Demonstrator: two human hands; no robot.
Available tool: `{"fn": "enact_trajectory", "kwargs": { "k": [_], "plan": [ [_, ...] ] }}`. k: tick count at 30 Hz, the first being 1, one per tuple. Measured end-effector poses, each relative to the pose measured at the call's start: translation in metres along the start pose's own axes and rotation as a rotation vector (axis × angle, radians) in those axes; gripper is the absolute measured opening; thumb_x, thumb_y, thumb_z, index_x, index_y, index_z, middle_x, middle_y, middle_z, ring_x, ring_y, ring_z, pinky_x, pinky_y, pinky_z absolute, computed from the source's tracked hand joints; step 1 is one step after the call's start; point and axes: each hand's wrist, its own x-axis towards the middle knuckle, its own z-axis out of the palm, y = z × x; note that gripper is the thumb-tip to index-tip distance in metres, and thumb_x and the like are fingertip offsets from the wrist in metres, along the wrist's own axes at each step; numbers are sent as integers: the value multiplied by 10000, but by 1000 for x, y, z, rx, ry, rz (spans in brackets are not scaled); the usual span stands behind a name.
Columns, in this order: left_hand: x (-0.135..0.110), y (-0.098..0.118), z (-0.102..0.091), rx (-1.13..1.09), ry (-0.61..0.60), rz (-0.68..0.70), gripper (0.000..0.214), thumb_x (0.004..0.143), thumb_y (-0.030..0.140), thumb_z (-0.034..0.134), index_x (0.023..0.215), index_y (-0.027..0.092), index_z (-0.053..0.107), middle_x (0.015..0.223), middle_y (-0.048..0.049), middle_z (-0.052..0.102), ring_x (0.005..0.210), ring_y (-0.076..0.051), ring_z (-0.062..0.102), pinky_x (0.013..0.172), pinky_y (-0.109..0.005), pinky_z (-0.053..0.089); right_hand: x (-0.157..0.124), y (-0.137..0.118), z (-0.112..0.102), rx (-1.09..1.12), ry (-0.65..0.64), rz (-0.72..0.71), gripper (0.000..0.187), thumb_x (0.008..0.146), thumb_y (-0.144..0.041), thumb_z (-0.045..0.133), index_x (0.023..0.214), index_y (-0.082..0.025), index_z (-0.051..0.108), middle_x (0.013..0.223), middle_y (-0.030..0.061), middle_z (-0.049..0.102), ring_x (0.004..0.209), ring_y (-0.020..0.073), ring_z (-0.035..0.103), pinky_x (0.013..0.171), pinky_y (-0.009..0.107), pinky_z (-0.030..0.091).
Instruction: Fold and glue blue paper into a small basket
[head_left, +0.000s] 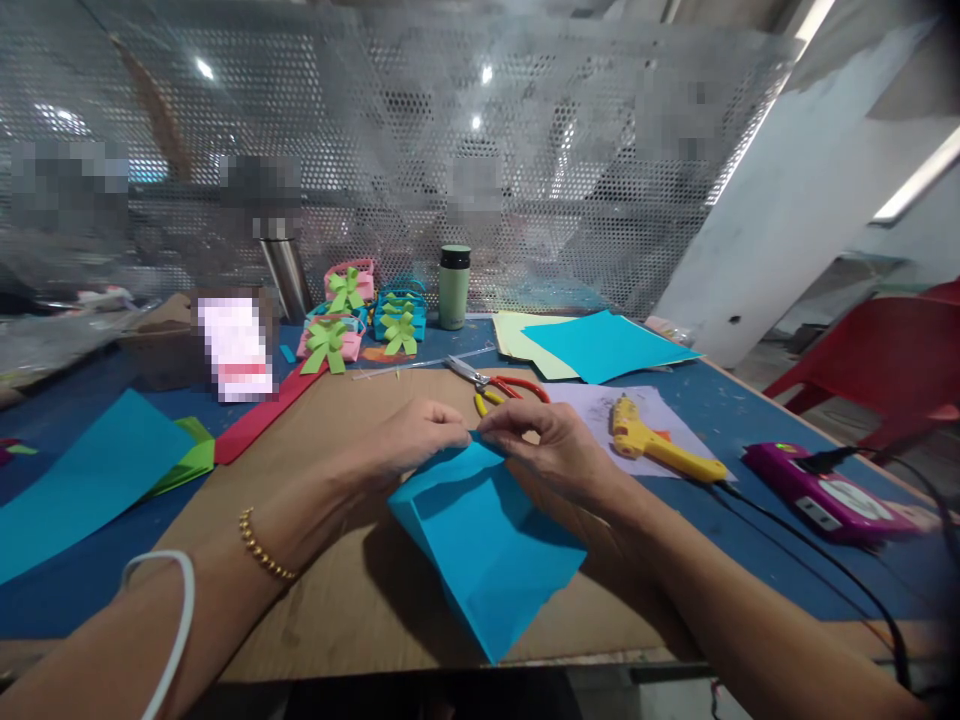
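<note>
My left hand (416, 432) and my right hand (541, 440) meet at the top edge of a folded blue paper piece (484, 545). Both pinch that edge with closed fingers. The paper is bent into an open, box-like shape and rests over a brown cardboard sheet (315, 590). A gold bead bracelet (262, 550) and a white band (176, 620) circle my left forearm.
Red-handled scissors (491, 382) lie behind my hands. A yellow glue gun (656, 445) rests on white paper at right, beside a magenta device (825, 495) with a black cable. Paper baskets with green bows (360, 320), a green bottle (454, 288), and blue sheets (607, 345) sit on the blue table.
</note>
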Motion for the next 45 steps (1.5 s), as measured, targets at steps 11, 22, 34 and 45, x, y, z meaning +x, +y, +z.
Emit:
{"fn": "enact_trajectory", "kwargs": {
  "k": [11,22,34,45],
  "plan": [
    [1,-3,-1,30,-18,2,153,724,300,542,643,173,516,602,63,347,538,-91,329,488,-256,203,-1,2,1,-112,-18,-221,138,901,-126,535,890,-176,663,825,28,715,733,129,649,681,224,483],
    [0,-1,-2,86,-31,35,181,718,305,555,611,177,487,605,61,342,553,-92,315,507,-257,205,-2,3,1,-167,-17,-267,164,900,-109,528,906,-181,675,826,28,720,753,134,644,705,246,489],
    [2,-6,-5,-1,-53,-51,138,693,298,573,678,160,578,575,64,385,524,-89,322,486,-244,210,-3,3,0,-165,-47,-294,206,883,-101,513,863,-182,701,831,46,731,738,145,644,684,252,488],
    [3,-6,-5,-64,-108,-43,296,740,374,581,595,201,390,569,70,310,507,-85,273,474,-248,186,-3,1,0,-170,-46,-283,225,895,-113,504,861,-188,714,846,52,740,759,152,655,704,258,496]
  ]
}}
